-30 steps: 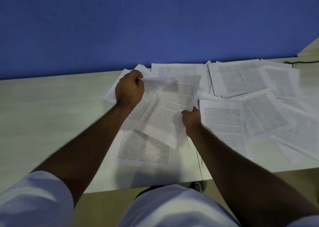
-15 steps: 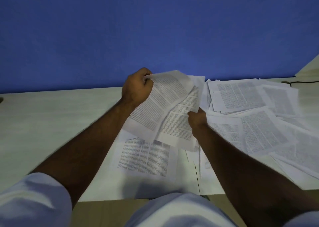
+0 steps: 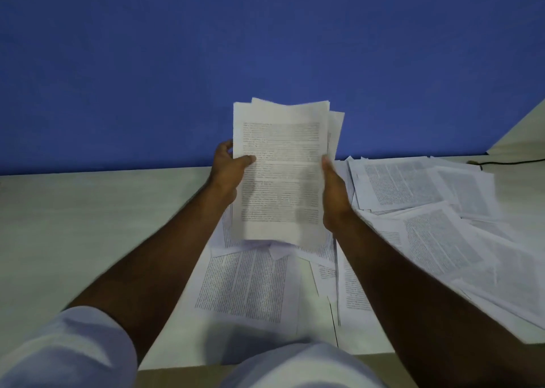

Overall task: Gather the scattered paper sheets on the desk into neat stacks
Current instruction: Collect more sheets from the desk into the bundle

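since a second ago both hands have lifted the gathered sheets off the table and turned them upright, so the bundle of sheets [image 3: 280, 172] now stands on end in front of the blue wall [image 3: 265, 48], squared between the two grips. left hand [image 3: 228, 171] pinches the left edge, thumb laid across the printed face, its fingers hidden behind the paper. right hand [image 3: 334, 194] holds the right edge with its thumb along the margin; its fingers are hidden too. a few corners at the top and right of the bundle stick out unevenly. print is blurred and unreadable. thin white scattered sheets [image 3: 427, 210] with dense text blocks lie overlapping on the pale, matte table [image 3: 88, 225], mostly to the right and under the forearms, some cut off by the frame edge. a dark cable [image 3: 507, 162] lies far right.
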